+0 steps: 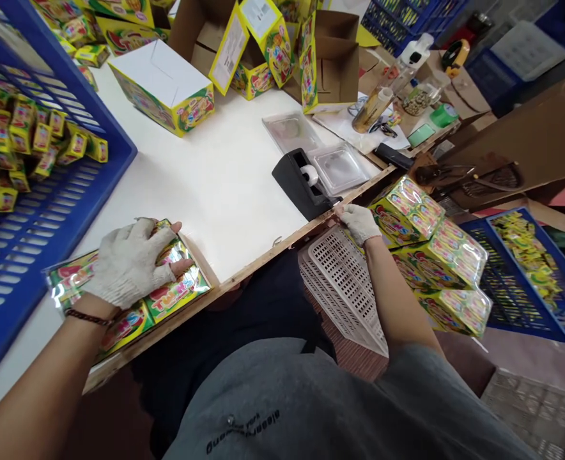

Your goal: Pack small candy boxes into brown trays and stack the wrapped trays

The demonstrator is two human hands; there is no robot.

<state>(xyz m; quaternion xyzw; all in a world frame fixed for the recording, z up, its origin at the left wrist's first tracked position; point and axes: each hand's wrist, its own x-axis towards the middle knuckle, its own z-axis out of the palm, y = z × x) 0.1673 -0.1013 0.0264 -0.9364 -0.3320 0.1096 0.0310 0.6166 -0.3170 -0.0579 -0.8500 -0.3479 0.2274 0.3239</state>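
Clear plastic trays (339,167) lie just beside a black tape dispenser (294,185) on the white surface (215,191).

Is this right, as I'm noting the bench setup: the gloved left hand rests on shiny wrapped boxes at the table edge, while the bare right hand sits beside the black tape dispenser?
No: the head view shows the right hand in a white knit glove, not bare. The rest stands: left hand on the wrapped boxes, black tape dispenser beside the right hand.
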